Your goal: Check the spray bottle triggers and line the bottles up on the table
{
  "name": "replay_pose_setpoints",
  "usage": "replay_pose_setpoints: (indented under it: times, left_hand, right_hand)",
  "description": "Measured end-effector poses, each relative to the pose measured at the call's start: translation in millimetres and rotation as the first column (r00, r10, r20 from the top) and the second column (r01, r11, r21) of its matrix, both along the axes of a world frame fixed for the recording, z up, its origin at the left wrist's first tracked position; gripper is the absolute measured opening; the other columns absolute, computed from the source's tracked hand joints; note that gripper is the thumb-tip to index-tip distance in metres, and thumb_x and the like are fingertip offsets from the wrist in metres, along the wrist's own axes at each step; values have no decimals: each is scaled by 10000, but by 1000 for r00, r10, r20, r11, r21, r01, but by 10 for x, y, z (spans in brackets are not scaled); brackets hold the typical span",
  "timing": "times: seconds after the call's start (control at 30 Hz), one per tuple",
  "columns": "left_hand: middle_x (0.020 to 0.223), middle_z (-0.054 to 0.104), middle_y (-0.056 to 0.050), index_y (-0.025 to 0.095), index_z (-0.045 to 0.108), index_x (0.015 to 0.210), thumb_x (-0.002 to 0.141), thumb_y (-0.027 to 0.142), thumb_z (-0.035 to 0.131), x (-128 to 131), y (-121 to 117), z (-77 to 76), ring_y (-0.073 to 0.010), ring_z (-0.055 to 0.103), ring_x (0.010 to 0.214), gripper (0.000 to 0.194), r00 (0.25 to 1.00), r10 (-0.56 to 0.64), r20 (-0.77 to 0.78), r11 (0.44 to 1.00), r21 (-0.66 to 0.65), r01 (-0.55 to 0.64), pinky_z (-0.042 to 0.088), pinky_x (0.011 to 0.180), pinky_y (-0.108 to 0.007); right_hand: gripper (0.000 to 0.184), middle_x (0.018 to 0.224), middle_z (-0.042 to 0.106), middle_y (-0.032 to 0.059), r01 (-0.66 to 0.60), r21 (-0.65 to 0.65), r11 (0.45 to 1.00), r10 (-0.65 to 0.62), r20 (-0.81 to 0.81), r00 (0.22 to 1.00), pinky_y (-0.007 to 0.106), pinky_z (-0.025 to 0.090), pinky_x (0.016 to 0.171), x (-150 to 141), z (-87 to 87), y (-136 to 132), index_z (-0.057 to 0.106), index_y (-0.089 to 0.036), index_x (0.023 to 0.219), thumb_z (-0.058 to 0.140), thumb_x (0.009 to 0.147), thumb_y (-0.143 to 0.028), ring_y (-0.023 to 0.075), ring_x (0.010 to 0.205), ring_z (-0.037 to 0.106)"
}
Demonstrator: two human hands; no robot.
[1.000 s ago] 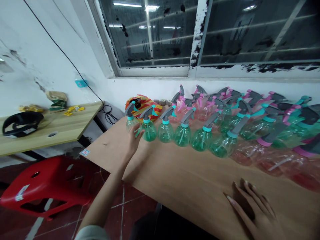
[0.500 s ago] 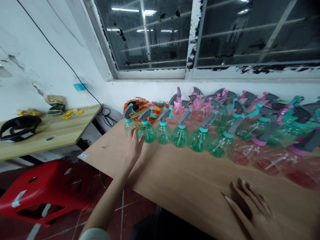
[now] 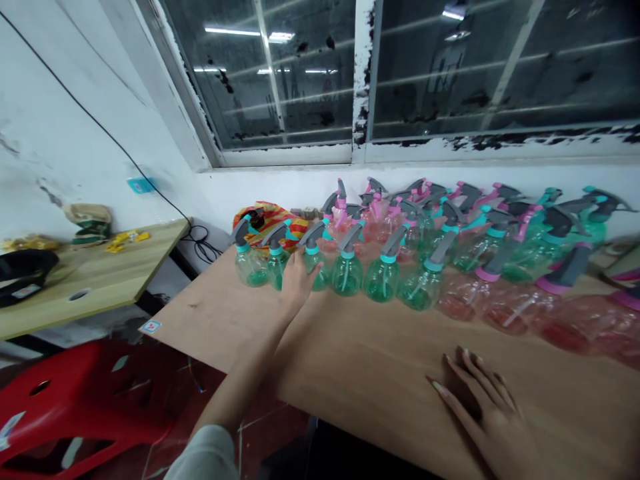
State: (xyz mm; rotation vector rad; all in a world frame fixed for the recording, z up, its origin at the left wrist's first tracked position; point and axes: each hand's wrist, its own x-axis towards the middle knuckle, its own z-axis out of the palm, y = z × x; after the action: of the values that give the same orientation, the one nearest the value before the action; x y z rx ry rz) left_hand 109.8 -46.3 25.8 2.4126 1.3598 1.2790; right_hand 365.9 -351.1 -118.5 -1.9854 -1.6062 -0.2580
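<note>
Along the table [image 3: 350,357] stands a front row of spray bottles with clear green bodies, turquoise collars and grey trigger heads. My left hand [image 3: 296,283] reaches in at the second green spray bottle [image 3: 276,267] and the third green spray bottle [image 3: 320,272], covering part of both. Its thumb is apart from the fingers; whether it touches either bottle is unclear. My right hand [image 3: 493,413] is at the table's near right, fingers spread, holding nothing. The nearest bottles to it are red spray bottles [image 3: 507,313] with pink collars.
Behind the front row crowd several more pink and green spray bottles [image 3: 383,223]. A red-and-yellow striped bag [image 3: 270,217] lies at the back left. A wooden side table [image 3: 115,267], a black cable [image 3: 203,243] and a red stool [image 3: 95,393] are on the left.
My left hand has shifted right along the row, from the first and second bottles to the second and third. The right hand stays resting. The view has turned slightly right.
</note>
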Motion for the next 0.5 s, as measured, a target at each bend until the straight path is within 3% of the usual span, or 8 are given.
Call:
replay_pose_setpoints:
  times: [0.27,0.5]
  left_hand:
    - [1028,642,-138,177,556,1096,799,370,687,-172,-268,-22,-349,625,1006,377,993,96,-68,995,-3,-96,510,837,-473]
    - [1013,613,-80,219,511,1109,828,450,637,-445,-898,-105,-296,621,985,384,995,98,-32,995,6,-98,526,821,-452]
  right_hand:
    - [717,1383,530,152,16,7,1000,-16,-9,1000,575,315,1068,-48,80,16,550,-133,1293,283,897,-668,332,1345,388]
    - [720,1388,523,148,37,0,999,-37,-55,998,575,310,1068,-81,126,36,523,-164,1327,289,886,-683,326,1346,391]
